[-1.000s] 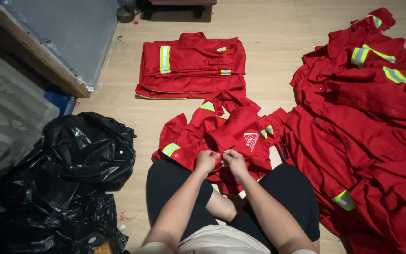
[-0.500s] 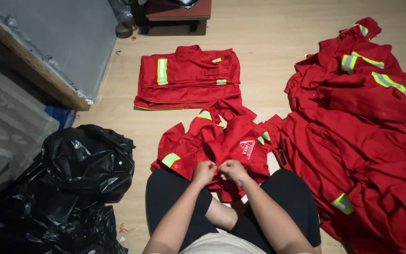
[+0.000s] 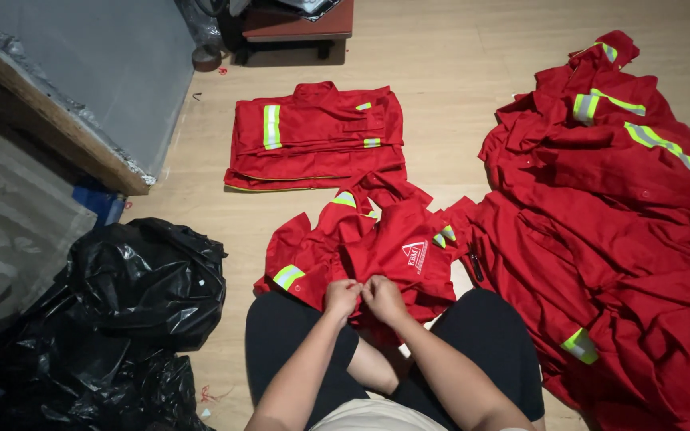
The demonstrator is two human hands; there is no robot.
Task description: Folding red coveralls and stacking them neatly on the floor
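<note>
The person sits on the wooden floor (image 3: 457,72) with legs spread apart. A crumpled red work shirt (image 3: 377,247) lies on the floor between the knees, right in front of the body. It spreads away from the person, with its near edge pulled up onto the lap.

Both hands meet at that near edge. The left hand (image 3: 342,297) and the right hand (image 3: 383,298) sit side by side, almost touching. The fingers of both are curled in and pinching a small bit of the red cloth. What sits between the fingertips is too small to see. Both hands are about the same way from the shirt, and each one has hold of it.

Farther ahead lies a neatly folded red shirt (image 3: 313,136) with yellow-and-grey stripes, well apart from the hands. A big pile of red clothes (image 3: 624,239) lies on the right side. Black plastic bags (image 3: 121,303) sit on the left, near the left knee.
</note>
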